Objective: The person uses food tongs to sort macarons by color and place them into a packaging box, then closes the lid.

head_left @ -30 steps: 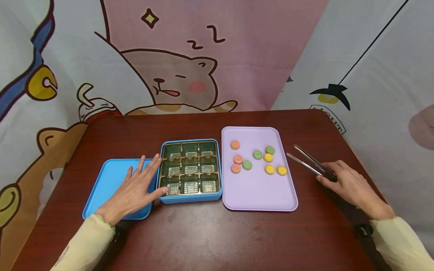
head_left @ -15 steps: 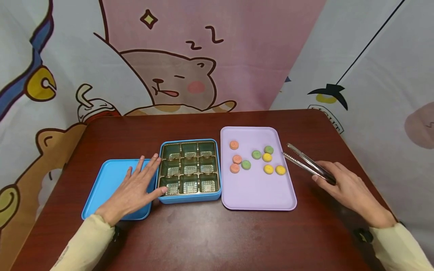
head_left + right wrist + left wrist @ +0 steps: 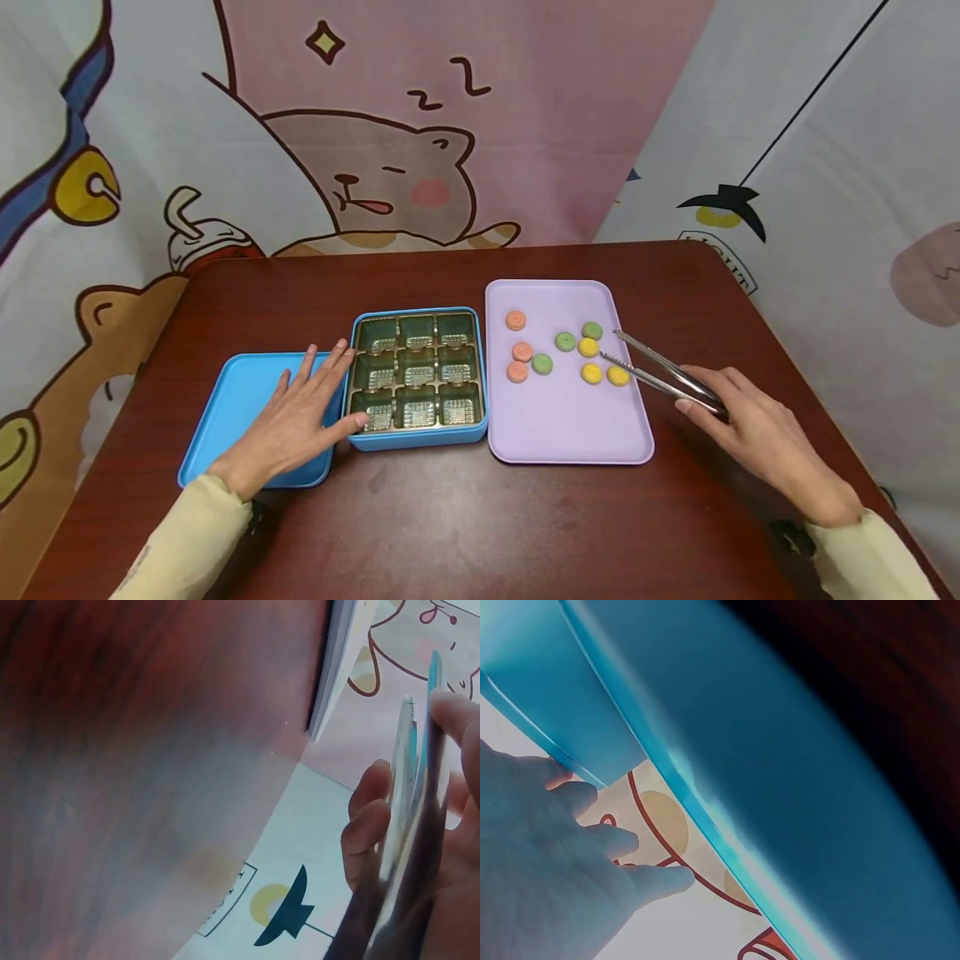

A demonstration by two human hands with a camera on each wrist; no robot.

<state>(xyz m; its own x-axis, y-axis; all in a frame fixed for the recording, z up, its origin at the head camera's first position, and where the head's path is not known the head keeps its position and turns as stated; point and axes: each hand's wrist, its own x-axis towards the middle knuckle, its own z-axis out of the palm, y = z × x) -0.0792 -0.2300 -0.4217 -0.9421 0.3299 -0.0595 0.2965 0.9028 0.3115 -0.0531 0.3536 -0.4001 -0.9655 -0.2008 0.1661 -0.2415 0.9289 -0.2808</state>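
Note:
Metal tongs (image 3: 667,371) are gripped in my right hand (image 3: 772,442); their tips stand apart over the right side of a lilac tray (image 3: 570,425), close to the yellow macarons (image 3: 591,373). Green macarons (image 3: 565,342) and orange-pink macarons (image 3: 517,372) also lie on that tray. My left hand (image 3: 288,425) has its fingers straight and spread, with fingertips and thumb at the left edge of a blue box (image 3: 420,439). Inside the box sits a gold insert (image 3: 417,367) with several bare compartments. In the right wrist view, fingers curl round the tongs (image 3: 412,825).
Partly beneath my left forearm and hand lies a blue lid (image 3: 247,392). Box and lilac tray stand side by side on a dark brown table (image 3: 450,517). A cartoon-printed cloth (image 3: 555,125) hangs behind the table.
My right hand has moved left with the tongs, bringing their tips from beside the lilac tray to over its macarons. The left hand stays at the box.

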